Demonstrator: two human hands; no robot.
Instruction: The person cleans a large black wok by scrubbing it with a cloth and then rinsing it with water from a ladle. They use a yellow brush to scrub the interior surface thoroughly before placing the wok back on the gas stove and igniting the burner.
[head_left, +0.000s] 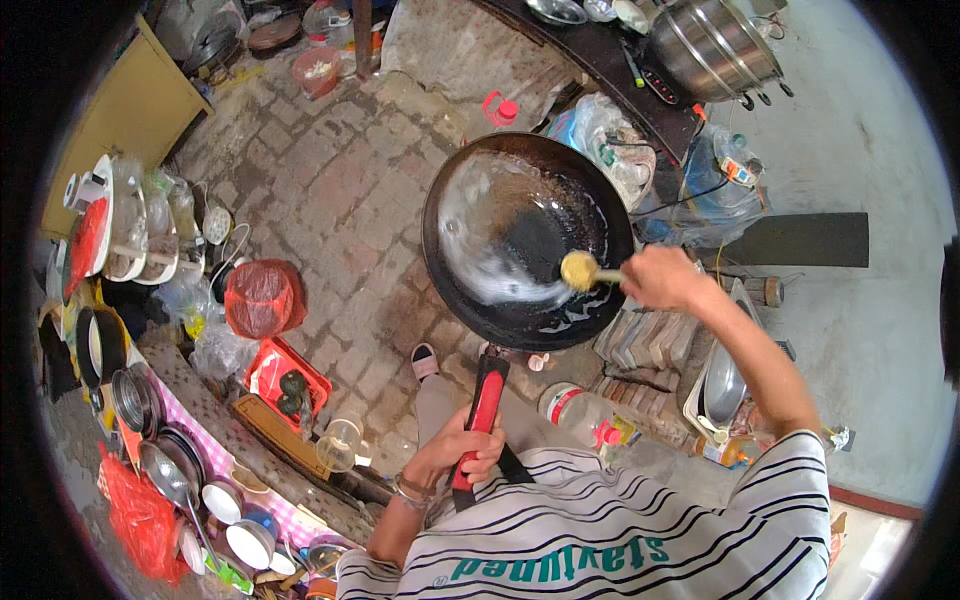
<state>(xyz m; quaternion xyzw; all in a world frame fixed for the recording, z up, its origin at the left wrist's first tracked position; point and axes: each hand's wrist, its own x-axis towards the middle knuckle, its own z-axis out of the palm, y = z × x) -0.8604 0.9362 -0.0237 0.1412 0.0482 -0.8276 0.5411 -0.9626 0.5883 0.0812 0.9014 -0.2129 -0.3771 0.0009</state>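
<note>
A dark, wet wok (534, 229) is held over the brick floor with its inside facing up. My left hand (470, 450) is wrapped around its red and black handle (487, 401), close to my body. My right hand (660, 277) grips the short handle of a yellowish round-headed dish brush (580, 271). The brush head is over the inner wall of the wok at the near right; whether it touches the surface is hard to tell. Whitish wet streaks cover the left part of the inside, and bright droplets show on the right.
On my left, a counter holds bowls (251, 541), lids and a ladle (166, 472). A red basket (288, 388) and a red-lined bin (264, 298) stand nearby. A steel steamer pot (712, 51) sits on a dark table. Stacked bricks (646, 337) and a plastic jug (574, 412) are at my right.
</note>
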